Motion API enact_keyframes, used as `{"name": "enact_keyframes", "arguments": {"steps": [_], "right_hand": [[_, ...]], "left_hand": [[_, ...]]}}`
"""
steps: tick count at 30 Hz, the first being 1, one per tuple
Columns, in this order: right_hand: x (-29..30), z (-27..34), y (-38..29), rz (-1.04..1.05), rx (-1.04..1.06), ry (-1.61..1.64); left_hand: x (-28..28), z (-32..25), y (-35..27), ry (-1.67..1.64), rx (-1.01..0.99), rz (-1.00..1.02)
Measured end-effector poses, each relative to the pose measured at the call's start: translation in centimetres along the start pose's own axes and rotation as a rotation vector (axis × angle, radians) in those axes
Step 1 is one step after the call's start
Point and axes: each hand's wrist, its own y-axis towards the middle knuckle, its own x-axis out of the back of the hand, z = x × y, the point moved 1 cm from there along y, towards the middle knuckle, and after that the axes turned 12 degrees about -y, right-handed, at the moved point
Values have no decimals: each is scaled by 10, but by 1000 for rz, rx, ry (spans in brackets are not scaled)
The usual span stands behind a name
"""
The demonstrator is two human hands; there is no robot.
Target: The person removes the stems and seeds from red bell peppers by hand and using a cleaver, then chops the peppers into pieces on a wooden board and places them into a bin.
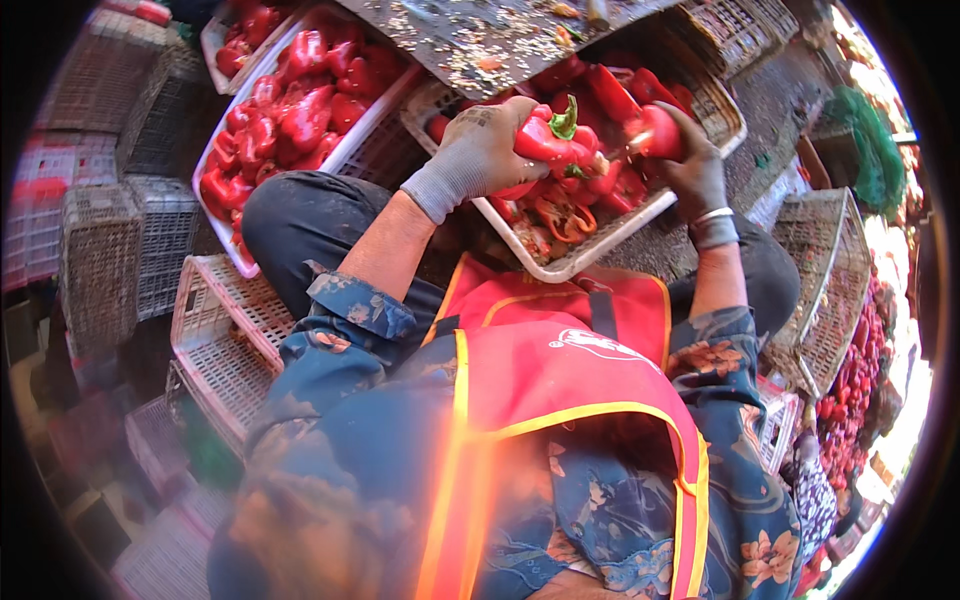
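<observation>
My left hand (487,146), in a grey work glove with a brown coated palm, grips a red bell pepper (544,142) with a green stem. At the right, my gloved right hand (694,165) holds another red pepper (656,133), its pale end turned towards the left hand. Both hands are above a white plastic crate (551,271) between my knees. In it lie red peppers, cut pieces and a seedy pepper core. What the right fingers do behind their pepper is partly hidden.
A dark board (480,45) strewn with seeds juts over the crate's far side. Left of it stands a pale crate (214,202) full of red peppers. Plastic crates (225,322) lie beside my left knee, another (817,285) by my right. Green netting (866,150) hangs at the right.
</observation>
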Motion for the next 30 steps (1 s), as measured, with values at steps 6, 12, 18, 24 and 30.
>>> {"name": "enact_keyframes", "arguments": {"steps": [6,12,18,24,30], "right_hand": [[1,34,-11,124,-478,1054],[-23,48,-2,331,-375,1348],[-33,85,13,322,-277,1192],[-65,208,85,222,235,1032],[-46,147,53,-2,71,860]], "left_hand": [[0,33,3,-671,-1,-126],[-26,49,-15,-1030,234,-236],[-73,76,-4,-594,227,-235],[-51,62,-17,-1017,314,-303],[-41,62,-9,-986,115,-445]]}}
